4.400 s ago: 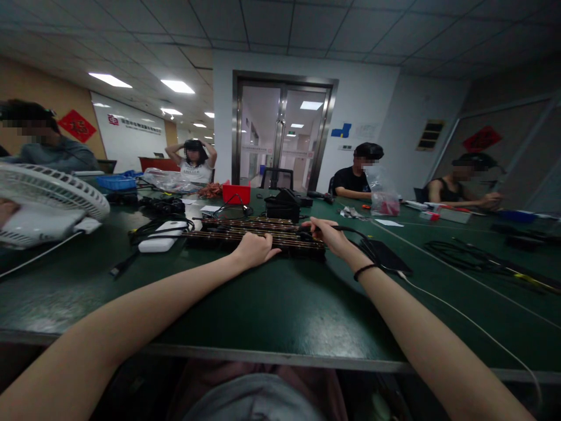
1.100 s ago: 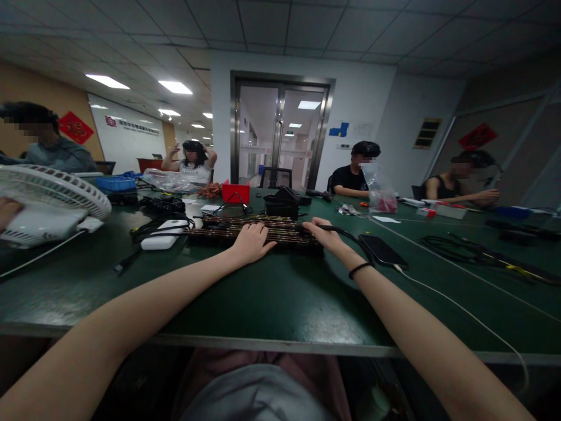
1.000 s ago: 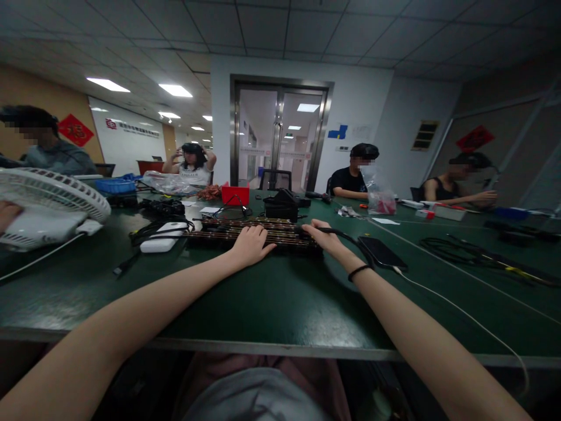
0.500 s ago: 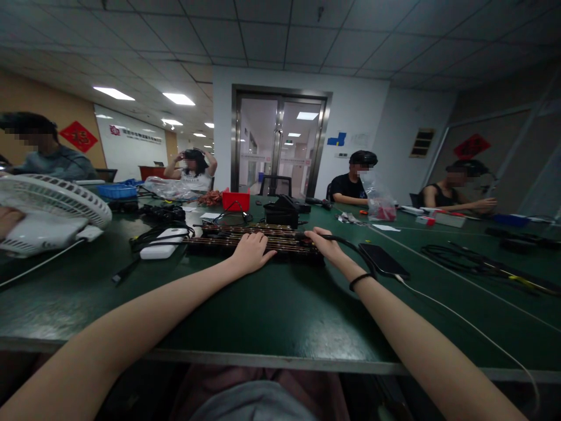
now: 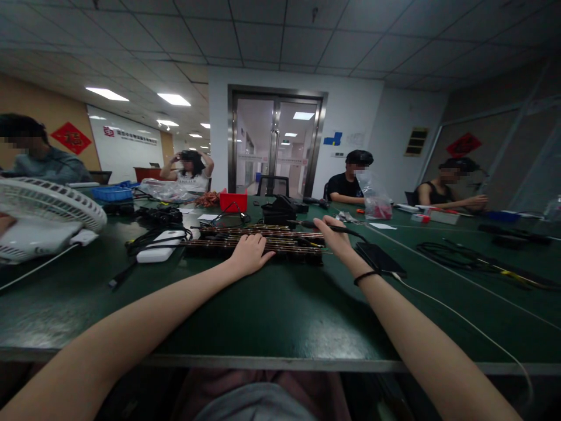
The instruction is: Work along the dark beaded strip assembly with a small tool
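Observation:
My left hand (image 5: 249,252) lies palm down over a row of thin wires (image 5: 219,238), thumb spread apart, fingers resting on them. The wires run side by side across a long dark holder (image 5: 302,255) on the table. My right hand (image 5: 335,235) is closed around the black handle of a soldering iron (image 5: 310,224), whose thin end points left above the wires. Its black cord (image 5: 357,234) trails off to the right behind my wrist. Just behind the wires stands a black box-like stand (image 5: 280,209).
A white adapter (image 5: 161,247) with black cables sits left of the wires, and a white fan (image 5: 48,210) beyond it. At right lie a phone (image 5: 380,259) with a white cable and a coiled black cable (image 5: 456,257). A red bin (image 5: 233,202) stands behind. Several people sit around the green table (image 5: 245,316).
My right hand has lifted the soldering iron slightly up and to the right, away from the wires' right end. My left hand stays on the wires. The view has shifted a little.

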Motion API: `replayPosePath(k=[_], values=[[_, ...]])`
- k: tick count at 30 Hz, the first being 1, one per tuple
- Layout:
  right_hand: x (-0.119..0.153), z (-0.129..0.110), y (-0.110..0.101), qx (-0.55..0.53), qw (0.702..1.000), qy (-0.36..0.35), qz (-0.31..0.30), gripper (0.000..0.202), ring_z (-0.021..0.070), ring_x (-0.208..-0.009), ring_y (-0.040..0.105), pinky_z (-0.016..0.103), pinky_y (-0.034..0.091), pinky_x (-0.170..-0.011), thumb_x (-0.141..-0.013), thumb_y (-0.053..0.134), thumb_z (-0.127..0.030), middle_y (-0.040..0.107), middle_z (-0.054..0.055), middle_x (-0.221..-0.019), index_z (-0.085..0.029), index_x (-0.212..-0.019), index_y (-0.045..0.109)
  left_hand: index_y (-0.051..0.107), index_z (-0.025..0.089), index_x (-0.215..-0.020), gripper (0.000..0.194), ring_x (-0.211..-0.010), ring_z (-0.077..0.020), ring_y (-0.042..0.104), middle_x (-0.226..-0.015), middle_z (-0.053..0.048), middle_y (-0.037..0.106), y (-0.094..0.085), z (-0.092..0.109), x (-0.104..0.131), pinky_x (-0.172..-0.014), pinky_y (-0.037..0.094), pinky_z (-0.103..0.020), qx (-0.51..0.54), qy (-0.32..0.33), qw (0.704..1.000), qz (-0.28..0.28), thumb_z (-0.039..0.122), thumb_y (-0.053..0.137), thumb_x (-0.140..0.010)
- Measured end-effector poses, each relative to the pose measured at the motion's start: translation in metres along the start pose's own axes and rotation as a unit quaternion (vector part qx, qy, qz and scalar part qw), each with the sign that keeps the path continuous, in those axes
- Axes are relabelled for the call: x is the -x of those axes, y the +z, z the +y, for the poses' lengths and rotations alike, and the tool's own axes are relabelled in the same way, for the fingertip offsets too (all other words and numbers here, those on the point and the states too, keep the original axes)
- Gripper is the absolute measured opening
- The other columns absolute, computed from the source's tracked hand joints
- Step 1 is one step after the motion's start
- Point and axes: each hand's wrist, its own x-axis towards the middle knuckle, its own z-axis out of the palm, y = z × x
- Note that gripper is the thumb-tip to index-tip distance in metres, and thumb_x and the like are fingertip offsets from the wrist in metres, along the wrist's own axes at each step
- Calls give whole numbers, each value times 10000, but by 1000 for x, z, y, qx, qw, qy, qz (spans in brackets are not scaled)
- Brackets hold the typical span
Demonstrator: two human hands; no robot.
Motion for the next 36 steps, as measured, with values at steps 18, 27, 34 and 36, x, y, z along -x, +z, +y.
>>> replayPosePath(k=[18,27,34,36], values=[[-1,18,7,-35,994,102,-35,387,206,-663,530,338,404,-648,-822,569,-458,529,10,-583,-254,-546,392,629,123,-1112,440,-1064,-316,623,-1146,-168,670,-3,1,0,-908,428,-417,2,6,1000,-6,504,423,-1040],[0,34,11,-113,984,134,-42,263,225,-752,677,320,471,-708,-775,577,-385,656,12,-645,-242,-574,488,628,116,-1127,438,-1073,-314,618,-1170,-168,665,-4,2,0,-918,425,-412,-3,7,1000,-6,495,425,-1043],[-1,35,10,-140,972,184,-46,185,229,-771,703,308,476,-668,-759,582,-366,709,24,-676,-241,-623,585,630,122,-1133,435,-1087,-320,621,-1175,-173,661,-2,1,0,-931,431,-420,11,7,1000,-4,500,437,-1039],[-2,36,11,-138,971,192,-45,182,233,-774,703,306,475,-653,-755,590,-371,712,23,-672,-242,-627,583,629,126,-1137,431,-1088,-323,622,-1173,-172,661,-2,0,0,-931,433,-428,15,7,1000,-2,498,435,-1038]])
